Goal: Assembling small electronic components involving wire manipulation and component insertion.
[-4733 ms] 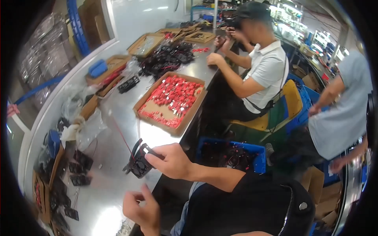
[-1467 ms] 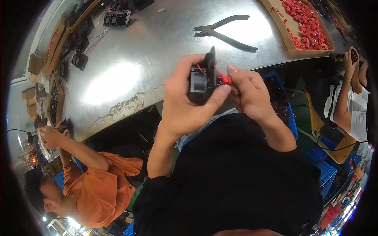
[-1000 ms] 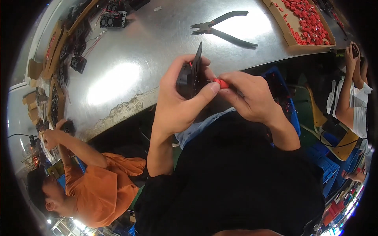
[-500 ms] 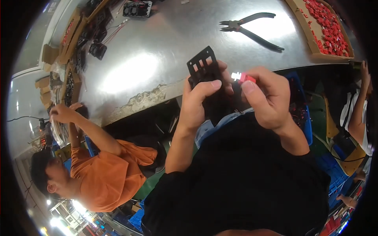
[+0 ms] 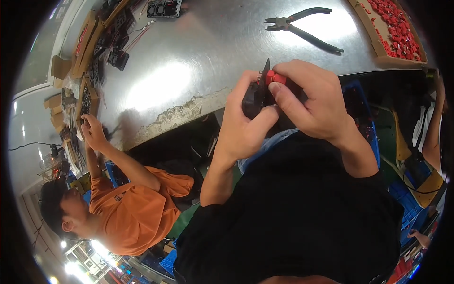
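A black slotted panel point(image 5: 266, 68) stands nearly edge-on above the bench's near edge, with my left hand point(image 5: 240, 124) closed around its lower part. My right hand point(image 5: 316, 97) pinches a small red plastic part point(image 5: 274, 78) between thumb and forefinger. That red part presses against the panel's right face. Thin metal prongs poke out on the panel's left side, level with the red part. My fingers hide much of the panel and the black piece behind it.
Black-handled cutting pliers point(image 5: 302, 29) lie on the metal bench point(image 5: 213, 47). A cardboard box point(image 5: 373, 45) of red parts sits far right. Black fan units point(image 5: 164, 8) lie at the back left. A co-worker in orange point(image 5: 137, 208) works on my left.
My right hand has moved left and brought the red part against the panel. The panel has turned from showing its slotted face to edge-on. The co-worker's hands have shifted.
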{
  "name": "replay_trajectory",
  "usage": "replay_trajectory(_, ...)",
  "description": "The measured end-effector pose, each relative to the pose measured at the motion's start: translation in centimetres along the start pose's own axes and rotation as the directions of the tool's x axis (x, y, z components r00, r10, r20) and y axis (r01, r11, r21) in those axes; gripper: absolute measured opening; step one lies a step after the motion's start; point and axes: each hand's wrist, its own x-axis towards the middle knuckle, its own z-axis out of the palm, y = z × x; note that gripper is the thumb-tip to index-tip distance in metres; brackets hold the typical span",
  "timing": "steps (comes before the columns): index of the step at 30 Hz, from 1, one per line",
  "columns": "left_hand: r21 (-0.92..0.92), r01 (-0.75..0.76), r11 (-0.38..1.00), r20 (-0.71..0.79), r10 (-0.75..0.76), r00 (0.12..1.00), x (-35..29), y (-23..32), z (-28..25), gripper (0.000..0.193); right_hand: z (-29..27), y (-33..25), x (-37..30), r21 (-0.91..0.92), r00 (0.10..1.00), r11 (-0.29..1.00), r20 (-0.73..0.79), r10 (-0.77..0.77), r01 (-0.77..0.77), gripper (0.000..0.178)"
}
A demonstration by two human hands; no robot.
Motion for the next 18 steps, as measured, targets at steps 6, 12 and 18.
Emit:
replay_trajectory(6,0.147,0.071,0.987,0.053,-0.079,0.995,0.2,0.0,-1.2,0.031,-0.8,0.8,0.1,-0.166,0.978,0.985,0.210,-0.003,0.039,0.016)
replay_trajectory(12,0.360,0.081,0.929,0.019,-0.094,0.995,1.0,0.7,-1.9,0.033,-0.5,2.0,0.7,-0.364,0.955,0.899,0.255,-0.154,0.242,0.017)
replay_trajectory(18,0.490,0.178,0.854,0.026,-0.218,0.976,2.0,2.2,-3.0,0.033,0.0,2.8,1.2,-0.430,0.935,0.842,0.280,-0.218,0.325,0.017)
